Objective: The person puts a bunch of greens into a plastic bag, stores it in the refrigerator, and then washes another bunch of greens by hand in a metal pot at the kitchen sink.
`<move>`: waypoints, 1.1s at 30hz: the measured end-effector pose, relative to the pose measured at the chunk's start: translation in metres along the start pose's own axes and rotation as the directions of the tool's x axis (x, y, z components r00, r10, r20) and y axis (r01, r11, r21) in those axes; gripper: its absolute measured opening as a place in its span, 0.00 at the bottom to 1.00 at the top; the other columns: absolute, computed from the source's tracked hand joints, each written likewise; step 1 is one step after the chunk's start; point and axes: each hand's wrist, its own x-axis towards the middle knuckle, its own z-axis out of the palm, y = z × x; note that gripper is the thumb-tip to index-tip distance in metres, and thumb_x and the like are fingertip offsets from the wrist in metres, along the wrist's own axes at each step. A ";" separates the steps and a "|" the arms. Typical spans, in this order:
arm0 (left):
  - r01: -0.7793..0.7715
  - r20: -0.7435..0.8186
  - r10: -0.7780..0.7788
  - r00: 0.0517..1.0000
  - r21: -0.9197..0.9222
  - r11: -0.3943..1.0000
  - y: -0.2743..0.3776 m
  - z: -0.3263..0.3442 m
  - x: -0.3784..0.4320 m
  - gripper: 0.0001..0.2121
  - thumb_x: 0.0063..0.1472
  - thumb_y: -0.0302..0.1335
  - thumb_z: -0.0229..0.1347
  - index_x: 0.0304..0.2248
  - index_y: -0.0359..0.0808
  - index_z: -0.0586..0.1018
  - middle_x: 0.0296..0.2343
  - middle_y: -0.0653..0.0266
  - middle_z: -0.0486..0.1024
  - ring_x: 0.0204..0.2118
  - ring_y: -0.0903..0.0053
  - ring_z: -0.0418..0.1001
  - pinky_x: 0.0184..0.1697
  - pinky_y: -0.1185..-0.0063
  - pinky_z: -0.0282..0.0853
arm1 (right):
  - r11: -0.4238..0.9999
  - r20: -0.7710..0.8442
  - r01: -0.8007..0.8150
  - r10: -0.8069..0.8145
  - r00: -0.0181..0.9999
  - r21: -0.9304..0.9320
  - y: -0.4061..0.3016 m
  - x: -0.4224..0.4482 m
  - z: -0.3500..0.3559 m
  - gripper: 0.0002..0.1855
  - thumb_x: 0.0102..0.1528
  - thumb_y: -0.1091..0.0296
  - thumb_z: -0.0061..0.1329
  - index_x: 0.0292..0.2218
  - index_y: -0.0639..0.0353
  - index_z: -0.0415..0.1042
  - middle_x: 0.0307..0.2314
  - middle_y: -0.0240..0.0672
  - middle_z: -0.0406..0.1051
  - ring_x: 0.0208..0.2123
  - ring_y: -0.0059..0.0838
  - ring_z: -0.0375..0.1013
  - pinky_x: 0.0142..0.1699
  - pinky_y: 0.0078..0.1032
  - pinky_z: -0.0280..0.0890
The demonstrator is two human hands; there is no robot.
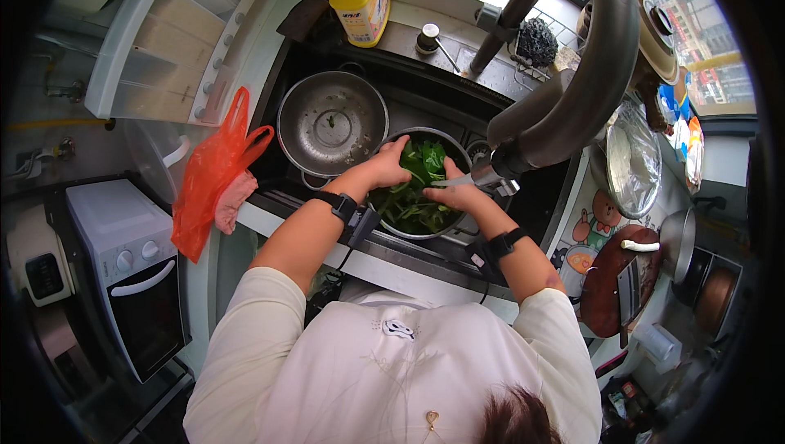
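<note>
A round metal pot of leafy greens (417, 208) stands in the dark sink, under the running faucet (500, 171). My left hand (391, 163) is at the pot's upper left, its fingers against a bunch of green leaves (424, 159). On the right side of the same bunch is my right hand (455, 191), with the water stream falling onto it. The leaves lie between both hands; some fingertips are hidden among them. Left of this pot, a second metal pot (331, 122) holds only a few leaf scraps and a little water.
An orange plastic bag (211, 174) and a pink cloth (235, 202) hang over the sink's left edge. A yellow detergent bottle (360, 8) stands behind the sink. The large curved faucet neck (613, 64) arches over the right side. A cleaver (628, 290) lies on a round cutting board (598, 284) at right.
</note>
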 end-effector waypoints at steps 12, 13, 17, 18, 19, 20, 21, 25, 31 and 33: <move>0.100 0.112 -0.346 0.931 0.836 0.539 0.020 0.056 0.006 0.41 0.48 0.30 0.55 0.58 0.44 0.42 0.54 0.34 0.37 0.51 0.43 0.57 0.50 0.66 0.61 | 0.640 -0.144 0.102 -0.321 0.936 -0.762 0.083 0.041 0.069 0.44 0.40 0.76 0.51 0.56 0.44 0.46 0.52 0.52 0.50 0.45 0.65 0.59 0.42 0.48 0.62; 0.106 0.108 -0.348 0.931 0.835 0.541 0.006 0.057 0.012 0.41 0.48 0.30 0.55 0.58 0.44 0.42 0.54 0.34 0.37 0.51 0.43 0.57 0.50 0.66 0.61 | 0.637 -0.140 0.107 -0.325 0.935 -0.763 0.083 0.044 0.070 0.44 0.40 0.76 0.51 0.56 0.44 0.46 0.52 0.52 0.50 0.45 0.65 0.59 0.42 0.48 0.62; 0.079 0.184 -0.264 0.947 0.662 0.745 0.002 0.029 0.025 0.43 0.46 0.17 0.52 0.58 0.50 0.42 0.54 0.39 0.45 0.50 0.53 0.62 0.48 0.71 0.63 | 0.759 -0.090 0.054 -0.147 0.985 -0.649 0.064 0.045 0.051 0.38 0.41 0.71 0.51 0.53 0.49 0.51 0.48 0.55 0.56 0.40 0.58 0.66 0.41 0.39 0.65; 0.077 0.218 -0.257 0.942 0.604 0.793 0.004 0.019 0.020 0.43 0.46 0.17 0.52 0.58 0.50 0.43 0.53 0.40 0.49 0.49 0.53 0.62 0.48 0.71 0.63 | 0.790 0.014 0.066 -0.072 0.997 -0.610 0.049 0.040 0.041 0.38 0.41 0.70 0.51 0.53 0.51 0.51 0.47 0.56 0.56 0.40 0.57 0.67 0.42 0.38 0.65; 0.069 0.255 -0.243 0.936 0.544 0.836 0.004 0.013 0.017 0.43 0.45 0.17 0.52 0.58 0.49 0.44 0.53 0.41 0.52 0.49 0.54 0.63 0.47 0.71 0.63 | 0.819 0.115 0.060 0.007 0.993 -0.571 0.035 0.033 0.030 0.37 0.41 0.69 0.51 0.53 0.52 0.51 0.47 0.57 0.56 0.39 0.56 0.67 0.43 0.37 0.65; 0.092 0.206 -0.206 0.957 0.457 0.885 -0.001 0.012 0.015 0.43 0.44 0.17 0.52 0.58 0.47 0.44 0.51 0.44 0.57 0.48 0.55 0.64 0.47 0.73 0.63 | 0.886 0.129 0.043 0.019 0.991 -0.462 0.025 0.026 0.023 0.38 0.41 0.66 0.52 0.53 0.53 0.51 0.47 0.58 0.57 0.40 0.55 0.67 0.44 0.35 0.64; 0.090 0.210 -0.205 0.956 0.456 0.885 -0.002 0.011 0.011 0.43 0.44 0.17 0.52 0.58 0.47 0.44 0.51 0.44 0.57 0.48 0.55 0.64 0.47 0.73 0.63 | 0.938 0.147 0.022 0.031 0.989 -0.346 0.019 0.019 0.017 0.39 0.41 0.63 0.53 0.53 0.55 0.50 0.46 0.59 0.57 0.40 0.53 0.67 0.45 0.33 0.64; 0.153 0.029 -0.150 0.988 -0.145 0.978 -0.007 0.011 0.005 0.44 0.44 0.24 0.55 0.58 0.38 0.40 0.51 0.41 0.56 0.50 0.56 0.62 0.50 0.75 0.59 | 0.994 0.045 -0.030 0.035 0.998 -0.108 0.010 -0.002 0.010 0.44 0.40 0.58 0.56 0.54 0.57 0.48 0.49 0.61 0.52 0.44 0.57 0.63 0.49 0.36 0.59; 0.131 0.243 -0.356 0.902 0.633 0.763 0.019 0.028 0.011 0.51 0.43 0.41 0.57 0.58 0.44 0.32 0.57 0.45 0.29 0.57 0.44 0.42 0.56 0.65 0.49 | 0.731 0.263 0.156 0.033 0.964 -0.664 -0.014 0.003 0.013 0.53 0.35 0.46 0.59 0.58 0.41 0.45 0.58 0.53 0.28 0.55 0.63 0.43 0.56 0.45 0.47; 0.111 0.247 -0.392 0.886 0.708 0.697 0.008 0.038 0.019 0.52 0.43 0.43 0.57 0.58 0.46 0.33 0.57 0.47 0.28 0.57 0.45 0.41 0.56 0.64 0.48 | 0.709 0.285 0.153 0.071 0.956 -0.688 0.000 0.012 0.026 0.53 0.34 0.44 0.59 0.57 0.38 0.47 0.58 0.48 0.28 0.55 0.64 0.43 0.56 0.48 0.45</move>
